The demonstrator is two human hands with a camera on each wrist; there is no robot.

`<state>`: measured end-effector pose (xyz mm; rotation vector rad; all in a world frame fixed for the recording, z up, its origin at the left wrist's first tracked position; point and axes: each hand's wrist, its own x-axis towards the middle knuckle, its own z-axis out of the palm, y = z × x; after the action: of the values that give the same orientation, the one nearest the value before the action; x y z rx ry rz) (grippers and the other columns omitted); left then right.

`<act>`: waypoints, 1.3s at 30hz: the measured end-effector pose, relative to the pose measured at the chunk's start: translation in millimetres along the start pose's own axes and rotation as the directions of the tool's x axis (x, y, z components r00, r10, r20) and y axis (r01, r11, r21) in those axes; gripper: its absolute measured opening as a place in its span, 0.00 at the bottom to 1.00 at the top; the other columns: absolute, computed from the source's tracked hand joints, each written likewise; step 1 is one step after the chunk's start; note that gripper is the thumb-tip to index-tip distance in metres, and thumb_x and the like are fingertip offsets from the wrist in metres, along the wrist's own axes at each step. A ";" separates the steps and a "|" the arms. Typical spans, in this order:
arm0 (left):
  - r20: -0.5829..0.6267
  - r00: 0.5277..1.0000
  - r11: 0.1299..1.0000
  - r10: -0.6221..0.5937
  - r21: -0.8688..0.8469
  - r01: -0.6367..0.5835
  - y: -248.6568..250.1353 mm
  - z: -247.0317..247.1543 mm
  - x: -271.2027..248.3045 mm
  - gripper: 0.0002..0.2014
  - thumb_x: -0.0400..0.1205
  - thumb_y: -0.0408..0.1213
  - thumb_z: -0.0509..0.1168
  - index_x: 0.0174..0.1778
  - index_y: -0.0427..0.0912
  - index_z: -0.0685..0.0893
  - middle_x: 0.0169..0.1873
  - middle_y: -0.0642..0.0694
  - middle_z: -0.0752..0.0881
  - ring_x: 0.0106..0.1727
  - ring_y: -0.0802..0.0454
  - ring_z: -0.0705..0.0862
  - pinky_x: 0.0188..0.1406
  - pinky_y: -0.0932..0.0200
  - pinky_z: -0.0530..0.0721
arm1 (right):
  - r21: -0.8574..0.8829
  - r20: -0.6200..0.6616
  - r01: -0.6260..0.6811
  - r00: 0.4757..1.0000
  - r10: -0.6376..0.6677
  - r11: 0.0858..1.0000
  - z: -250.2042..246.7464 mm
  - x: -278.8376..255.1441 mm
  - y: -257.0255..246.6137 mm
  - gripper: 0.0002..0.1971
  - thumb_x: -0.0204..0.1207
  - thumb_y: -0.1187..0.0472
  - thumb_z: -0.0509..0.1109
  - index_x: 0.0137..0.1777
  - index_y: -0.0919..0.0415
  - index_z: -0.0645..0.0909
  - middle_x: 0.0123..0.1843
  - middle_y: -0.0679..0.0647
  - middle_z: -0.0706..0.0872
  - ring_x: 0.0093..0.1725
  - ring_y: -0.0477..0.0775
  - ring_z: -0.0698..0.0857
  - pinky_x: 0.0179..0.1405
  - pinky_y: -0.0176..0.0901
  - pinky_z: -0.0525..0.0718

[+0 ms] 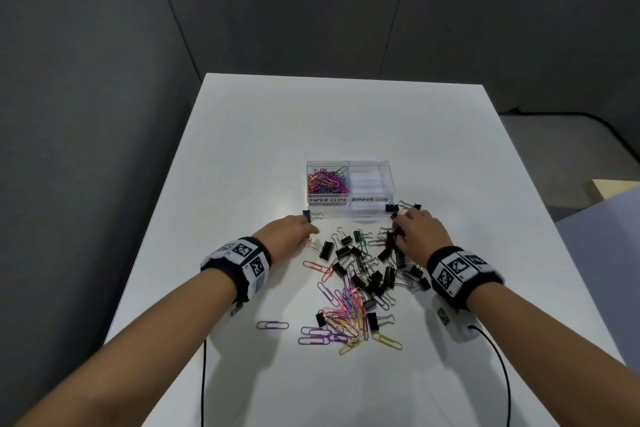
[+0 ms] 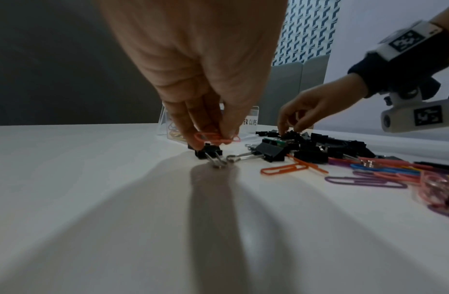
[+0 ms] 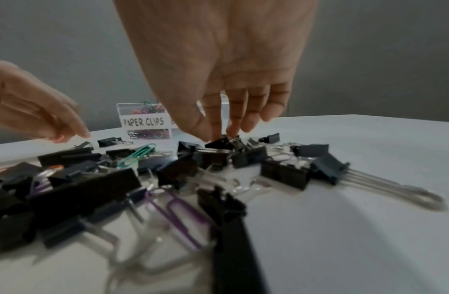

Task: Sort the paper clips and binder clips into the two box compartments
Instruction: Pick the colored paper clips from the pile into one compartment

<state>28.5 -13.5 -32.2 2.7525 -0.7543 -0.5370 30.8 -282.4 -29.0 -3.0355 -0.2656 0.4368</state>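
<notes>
A clear two-compartment box (image 1: 387, 170) stands mid-table. Its left part, labelled PAPER CLIPS (image 1: 327, 180), holds several coloured paper clips; the right part, labelled BINDER CLIPS (image 1: 369, 184), looks empty. A mixed pile of black binder clips (image 1: 374, 274) and coloured paper clips (image 1: 346, 315) lies in front. My left hand (image 1: 304, 234) pinches an orange-pink paper clip (image 2: 215, 137) just above a small black binder clip (image 2: 208, 152). My right hand (image 1: 398, 232) reaches down into the pile, thumb and fingertips (image 3: 214, 127) closing on a black binder clip (image 3: 219, 143).
Stray binder clips lie by the box's front corners (image 1: 311, 216) (image 1: 393, 207). A lone lilac paper clip (image 1: 272, 325) sits at the near left. Black cables (image 1: 498, 357) run off the white table's (image 1: 242, 149) front edge. Grey walls surround the table.
</notes>
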 end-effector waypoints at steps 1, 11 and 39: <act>-0.001 1.000 1.000 -0.004 -0.002 0.004 0.3 -0.5 0.2 0.17 0.85 0.32 0.55 0.69 0.39 0.78 0.65 0.40 0.79 0.63 0.42 0.81 0.59 0.53 0.78 | 0.003 -0.036 0.021 0.999 -0.021 1.000 0.1 1.7 -4.5 0.15 0.79 0.58 0.60 0.64 0.59 0.77 0.65 0.57 0.79 0.65 0.60 0.75 0.62 0.50 0.76; 0.132 0.991 0.999 -0.005 -0.033 0.010 27.3 5.2 3.2 0.10 0.82 0.35 0.56 0.52 0.36 0.80 0.52 0.39 0.84 0.52 0.41 0.82 0.48 0.55 0.76 | -0.019 0.093 0.086 0.992 -0.084 0.996 7.5 24.2 -53.3 0.15 0.79 0.57 0.65 0.62 0.62 0.77 0.63 0.59 0.82 0.65 0.60 0.77 0.66 0.52 0.77; 0.106 0.991 0.993 -0.081 -0.072 0.089 30.2 22.4 2.5 0.14 0.86 0.31 0.50 0.66 0.38 0.73 0.62 0.38 0.80 0.58 0.40 0.81 0.57 0.51 0.77 | 0.509 0.063 -0.030 0.998 -0.002 0.860 -9.6 21.1 -23.1 0.05 0.83 0.64 0.56 0.46 0.59 0.70 0.40 0.52 0.83 0.39 0.54 0.82 0.39 0.41 0.80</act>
<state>8.0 -43.0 -43.6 2.7128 -0.6263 -0.7148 49.7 -256.3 -23.5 -2.5055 -0.1051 0.5072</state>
